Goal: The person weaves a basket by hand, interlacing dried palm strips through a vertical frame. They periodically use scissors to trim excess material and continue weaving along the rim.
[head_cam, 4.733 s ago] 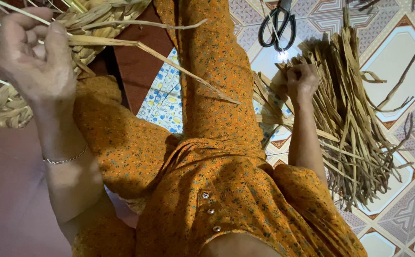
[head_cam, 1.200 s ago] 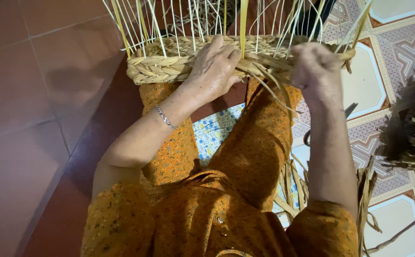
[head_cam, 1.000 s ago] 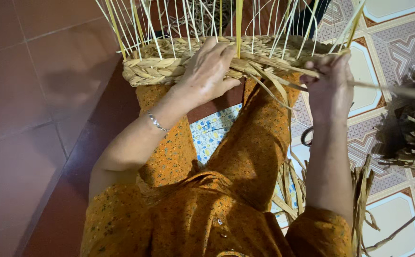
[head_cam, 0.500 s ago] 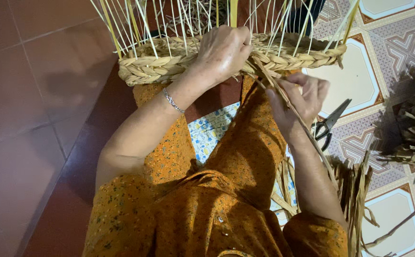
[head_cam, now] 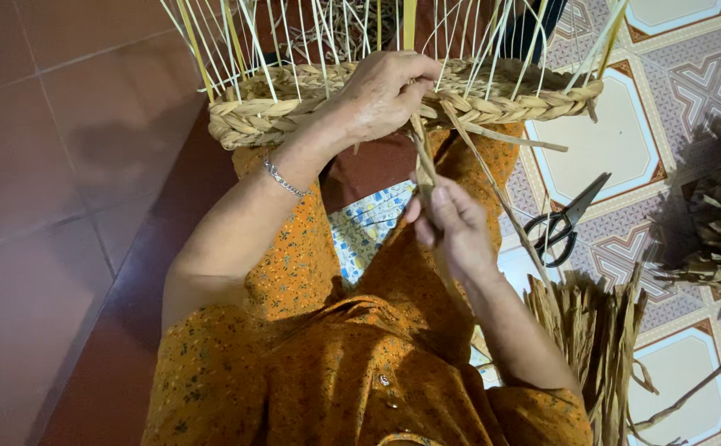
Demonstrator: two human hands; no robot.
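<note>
Gripping a dry straw strand point(head_cam: 423, 165), both hands' grip clamps beside the half-woven basket point(head_cam: 294, 103).

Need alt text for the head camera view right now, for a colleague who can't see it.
A person in an orange patterned dress weaves a basket of dried straw on their lap: the left hand grips the braided rim while the right hand pulls a straw strand taut below it. Black scissors and a bundle of straw lie on the tiled floor.

Straw-tan woven basket point(head_cam: 294, 107), orange floral dress point(head_cam: 311, 363), black scissors point(head_cam: 560, 223)
</note>
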